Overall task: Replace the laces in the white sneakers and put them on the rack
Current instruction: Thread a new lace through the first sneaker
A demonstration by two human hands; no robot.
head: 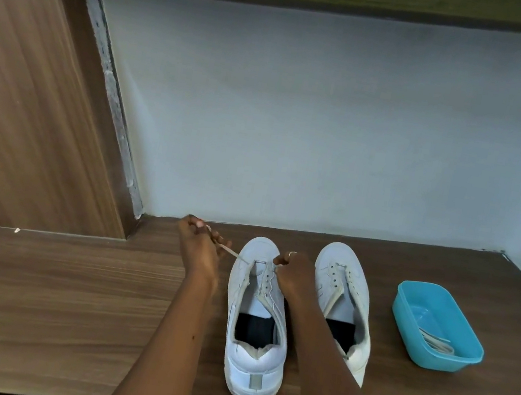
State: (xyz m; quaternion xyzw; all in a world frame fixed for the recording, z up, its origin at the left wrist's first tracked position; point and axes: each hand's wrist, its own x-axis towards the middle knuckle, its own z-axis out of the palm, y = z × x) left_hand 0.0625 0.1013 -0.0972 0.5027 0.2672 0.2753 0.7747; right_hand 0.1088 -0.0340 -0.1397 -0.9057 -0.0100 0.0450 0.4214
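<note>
— Where did the near sneaker (257, 318) sit?

— On the wooden shelf (62, 284), toe toward twelve o'clock and heel toward six. The second sneaker (342, 298) stood just beside it, at about two o'clock.

— And the hands?

— The left hand (197, 249) was curled tight, pinching the lace (232, 252). The lace ran taut from the near sneaker's front eyelets out toward ten o'clock. The right hand (294, 276) had its fingers curled over the eyelet row and seemed to pinch the lace there.

— Anything else?

— A blue tub (405, 313) lay at three o'clock from the pair, apart from them. Loose laces (437, 341) lay in its near end.
</note>
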